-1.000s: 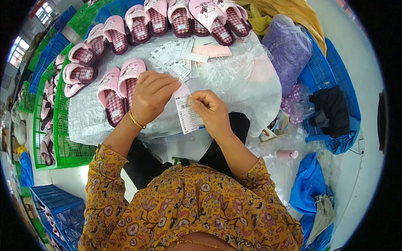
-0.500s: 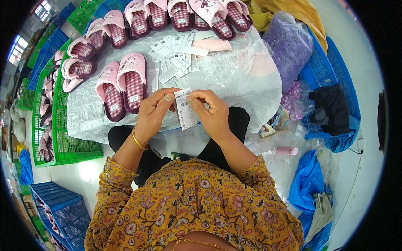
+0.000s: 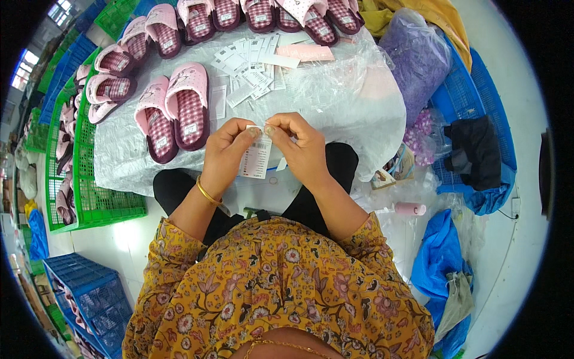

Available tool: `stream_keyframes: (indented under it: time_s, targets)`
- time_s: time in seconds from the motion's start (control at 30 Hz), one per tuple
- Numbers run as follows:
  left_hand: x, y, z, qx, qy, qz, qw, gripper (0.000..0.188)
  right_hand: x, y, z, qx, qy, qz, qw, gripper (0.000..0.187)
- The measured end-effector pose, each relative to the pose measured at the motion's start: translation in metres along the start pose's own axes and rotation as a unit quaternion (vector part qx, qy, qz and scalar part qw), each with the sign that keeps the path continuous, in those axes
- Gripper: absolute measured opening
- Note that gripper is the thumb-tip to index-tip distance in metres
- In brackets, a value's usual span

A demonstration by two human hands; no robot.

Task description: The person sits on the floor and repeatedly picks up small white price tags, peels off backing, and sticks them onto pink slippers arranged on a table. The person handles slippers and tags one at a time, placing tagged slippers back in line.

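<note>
Between my hands hangs a white paper tag (image 3: 255, 161) with printed lines, its long side roughly upright. The thumb and fingers of my left hand (image 3: 226, 152) pinch its upper part. My right hand (image 3: 304, 154) is closed at the tag's top corner, thumb against fingers; what lies under those fingertips is partly hidden. A small white scrap (image 3: 281, 163) shows beside the right fingers. Beyond my left hand, a pair of pink slippers (image 3: 187, 113) with checked insoles rests on the plastic-covered table (image 3: 335, 125). Several loose tags (image 3: 248, 78) are spread out ahead of my hands.
More pink slippers (image 3: 162, 31) line the table's far and left edges. A green crate (image 3: 107, 206) holding slippers stands at the left, with a blue crate (image 3: 89, 293) nearer me. On the right are a purple-filled plastic bag (image 3: 415, 60) and a pink cylinder (image 3: 410, 209).
My fingers have shifted to the tag's top edge, and the tag has moved slightly left, leaning the other way. The view has tipped a little, so the slippers sit higher.
</note>
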State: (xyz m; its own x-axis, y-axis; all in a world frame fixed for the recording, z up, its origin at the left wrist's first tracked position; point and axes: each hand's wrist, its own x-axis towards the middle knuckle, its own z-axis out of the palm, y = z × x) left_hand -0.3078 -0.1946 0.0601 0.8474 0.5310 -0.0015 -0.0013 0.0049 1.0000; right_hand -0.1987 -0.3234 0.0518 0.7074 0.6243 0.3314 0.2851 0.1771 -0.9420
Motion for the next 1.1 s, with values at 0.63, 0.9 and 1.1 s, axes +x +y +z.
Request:
stream_keyframes:
  time_s: [0.63,0.9,1.1]
  targets:
    - [-0.005,-0.017,0.007,0.122,0.051,0.077,0.988,0.013,-0.01,0.0,-0.008,0.045,-0.061,0.157,0.985,0.043]
    - [-0.007,-0.019,0.006,0.131,0.058,0.097,0.985,0.012,-0.01,0.002,-0.008,0.058,-0.073,0.163,0.982,0.042]
    - [-0.008,-0.018,0.009,0.147,0.06,0.112,0.981,0.011,-0.012,-0.001,-0.01,0.057,-0.084,0.174,0.979,0.041]
